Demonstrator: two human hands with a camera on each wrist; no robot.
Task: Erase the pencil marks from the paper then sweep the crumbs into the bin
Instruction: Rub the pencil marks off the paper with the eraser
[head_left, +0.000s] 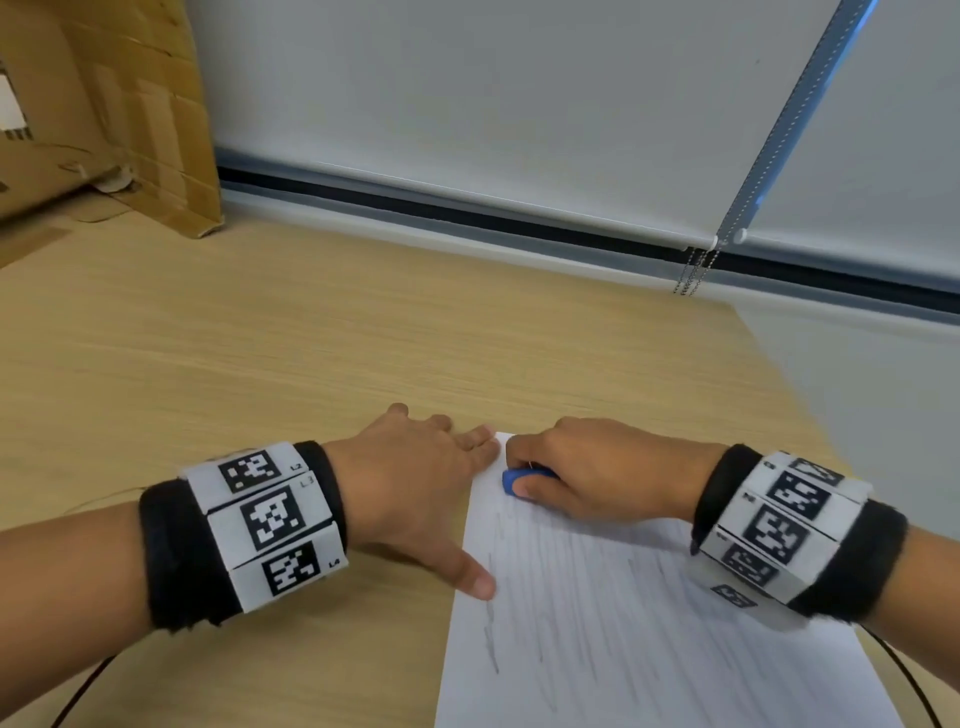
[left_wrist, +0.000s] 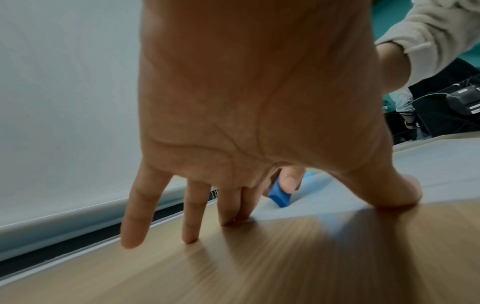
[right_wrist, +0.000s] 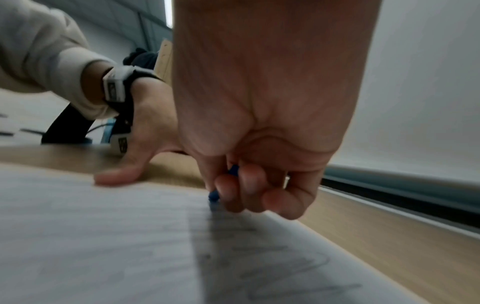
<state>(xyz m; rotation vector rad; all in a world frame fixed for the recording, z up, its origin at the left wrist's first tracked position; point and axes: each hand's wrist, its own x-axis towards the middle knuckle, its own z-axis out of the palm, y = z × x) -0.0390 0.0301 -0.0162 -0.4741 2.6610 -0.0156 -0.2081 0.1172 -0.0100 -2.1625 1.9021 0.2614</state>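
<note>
A white sheet of paper (head_left: 623, 634) covered in grey pencil strokes lies on the wooden table (head_left: 260, 338). My right hand (head_left: 587, 473) pinches a blue eraser (head_left: 517, 480) and holds its tip on the paper's far left corner. The left wrist view shows the eraser (left_wrist: 279, 194) tilted with its lower corner touching the sheet (left_wrist: 428, 170). In the right wrist view, curled fingers hide most of the eraser (right_wrist: 214, 196) above the paper (right_wrist: 130, 246). My left hand (head_left: 415, 493) lies spread and flat, thumb and fingertips pressing the sheet's left edge. No bin is in view.
A cardboard box (head_left: 104, 114) stands at the table's far left. A roller blind (head_left: 519, 104) with hanging bead chains (head_left: 693, 270) runs along the far edge. Black cables (head_left: 78, 691) trail from both wrists near the front. The table's right edge (head_left: 810, 415) is close to the paper.
</note>
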